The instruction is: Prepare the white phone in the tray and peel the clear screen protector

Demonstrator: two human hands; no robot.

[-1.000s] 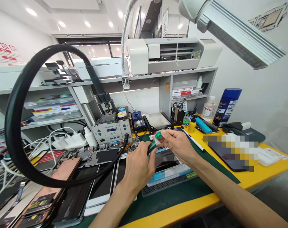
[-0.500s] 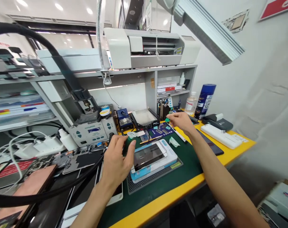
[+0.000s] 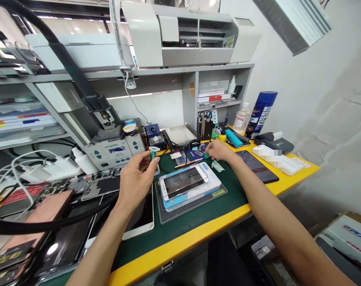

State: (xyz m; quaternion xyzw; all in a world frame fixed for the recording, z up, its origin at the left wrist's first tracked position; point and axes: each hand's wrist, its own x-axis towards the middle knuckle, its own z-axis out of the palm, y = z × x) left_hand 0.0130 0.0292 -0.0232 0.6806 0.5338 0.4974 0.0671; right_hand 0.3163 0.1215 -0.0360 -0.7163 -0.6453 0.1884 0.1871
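My left hand [image 3: 138,174] is closed around a small green bottle [image 3: 153,154] with a round white top, held upright left of the phone. My right hand [image 3: 220,151] pinches a small green cap-like piece [image 3: 207,155] low over the back of the mat, beside a crumpled pale green wrapper [image 3: 217,166]. Between the two hands a white phone [image 3: 184,182] with a dark screen rests on a white and blue box [image 3: 214,183]. Under the box is a grey mesh pad [image 3: 195,203].
A hot-air station [image 3: 113,157] stands at the back left. Phones and boards cover the left side, including a white-framed tablet [image 3: 143,214]. At the right are a dark tablet [image 3: 259,167], a blue spray can [image 3: 261,115], a clear bottle [image 3: 240,119] and a white power bank-like block [image 3: 277,161].
My right hand has come down toward the mat with the green piece. My left hand has shifted, so the bottle's green side shows more clearly. The view has tilted down.
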